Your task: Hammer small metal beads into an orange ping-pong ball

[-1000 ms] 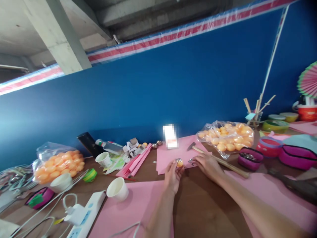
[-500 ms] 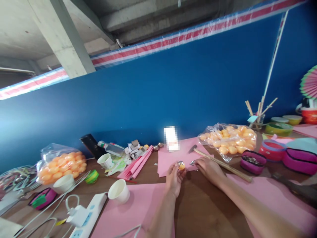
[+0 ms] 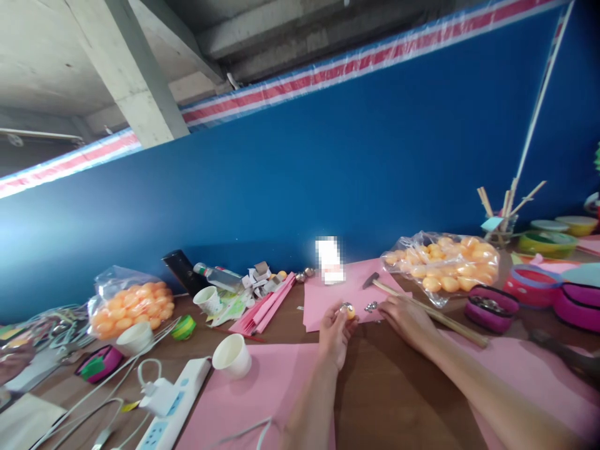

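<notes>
two hands at work over the table (image 3: 398, 387). left hand (image 3: 335, 328) raised off the surface, fingertips pinched on a small orange ball (image 3: 349, 310) with a metal piece on top. right hand (image 3: 407, 315) flat and low, fingers reaching onto the pink paper sheet (image 3: 328, 294); whether it grips anything, cannot tell. small metal bits (image 3: 371, 307) just beyond its fingertips. hammer (image 3: 422, 309) lies right beside that hand, far side. bag of orange balls (image 3: 443, 265) further out past the hammer. paper cup (image 3: 232, 356) well left of the left hand.
</notes>
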A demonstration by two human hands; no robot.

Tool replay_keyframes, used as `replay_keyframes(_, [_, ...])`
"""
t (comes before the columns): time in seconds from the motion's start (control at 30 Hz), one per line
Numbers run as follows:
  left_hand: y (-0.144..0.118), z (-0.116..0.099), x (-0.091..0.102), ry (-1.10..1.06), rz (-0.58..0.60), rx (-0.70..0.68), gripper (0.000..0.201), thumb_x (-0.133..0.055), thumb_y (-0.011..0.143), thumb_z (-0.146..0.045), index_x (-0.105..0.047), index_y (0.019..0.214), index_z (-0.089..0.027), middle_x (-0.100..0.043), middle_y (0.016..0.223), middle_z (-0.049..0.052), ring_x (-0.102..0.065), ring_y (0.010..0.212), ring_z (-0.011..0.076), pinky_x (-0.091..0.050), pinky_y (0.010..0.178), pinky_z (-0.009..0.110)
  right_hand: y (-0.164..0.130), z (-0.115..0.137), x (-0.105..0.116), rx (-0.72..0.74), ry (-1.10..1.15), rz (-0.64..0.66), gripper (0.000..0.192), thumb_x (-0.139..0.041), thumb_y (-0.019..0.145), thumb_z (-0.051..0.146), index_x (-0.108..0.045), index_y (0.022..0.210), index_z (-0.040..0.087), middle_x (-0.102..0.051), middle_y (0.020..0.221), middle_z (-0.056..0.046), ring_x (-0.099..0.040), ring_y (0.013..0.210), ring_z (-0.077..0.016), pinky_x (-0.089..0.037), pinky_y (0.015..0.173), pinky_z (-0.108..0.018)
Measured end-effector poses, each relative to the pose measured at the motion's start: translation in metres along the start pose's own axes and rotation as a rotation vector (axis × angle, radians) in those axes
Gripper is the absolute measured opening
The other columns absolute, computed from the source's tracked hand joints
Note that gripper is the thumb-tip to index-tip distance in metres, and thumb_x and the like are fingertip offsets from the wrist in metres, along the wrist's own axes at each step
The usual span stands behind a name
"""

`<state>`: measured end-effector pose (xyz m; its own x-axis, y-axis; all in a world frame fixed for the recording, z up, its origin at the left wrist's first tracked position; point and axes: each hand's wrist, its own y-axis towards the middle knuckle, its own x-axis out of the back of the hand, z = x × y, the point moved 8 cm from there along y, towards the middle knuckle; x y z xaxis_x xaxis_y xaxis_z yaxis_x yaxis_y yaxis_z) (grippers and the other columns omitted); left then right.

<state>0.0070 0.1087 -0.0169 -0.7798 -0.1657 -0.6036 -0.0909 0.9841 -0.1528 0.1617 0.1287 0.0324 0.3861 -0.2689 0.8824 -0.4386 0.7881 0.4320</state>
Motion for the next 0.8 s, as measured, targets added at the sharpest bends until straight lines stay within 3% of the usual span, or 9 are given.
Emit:
replay_keyframes(0.27, [0.001, 0.002, -0.001, 0.038, 0.006, -0.022, 0.029, -0.062, 0.070, -0.026, -0.053, 0.096, -0.015, -0.061, 0.081, 0.005, -0.062, 0.064, 0.0119, -0.049, 0.060, 0.022, -0.001, -0.001, 0.003, -0.030, -0.045, 0.015, 0.020, -0.039, 0.083, 0.023, -0.057, 0.076, 0.018, -0.059, 0.074, -0.004, -0.055, 0.075, -0.0163, -0.038, 0.068, -0.025])
replay_keyframes(0.47, [-0.001, 0.003, -0.003, 0.044, 0.053, -0.024, 0.040, -0.057, 0.074, -0.030, -0.049, 0.112, -0.019, -0.062, 0.086, 0.006, -0.062, 0.067, 0.0132, -0.050, 0.061, 0.025, -0.001, -0.004, 0.001, -0.052, 0.018, 0.034, 0.018, -0.040, 0.082, 0.025, -0.055, 0.073, 0.019, -0.059, 0.071, -0.003, -0.056, 0.069, -0.0158, -0.038, 0.063, -0.025])
replay_keyframes(0.8, [-0.004, 0.003, -0.009, 0.024, 0.101, -0.011, 0.047, -0.063, 0.070, -0.024, -0.051, 0.115, -0.021, -0.062, 0.090, 0.006, -0.062, 0.077, 0.0152, -0.048, 0.076, 0.031, -0.004, -0.018, 0.003, -0.136, 0.345, -0.141, 0.014, -0.044, 0.078, 0.023, -0.057, 0.078, 0.020, -0.064, 0.080, -0.003, -0.058, 0.076, -0.0192, -0.041, 0.071, -0.030])
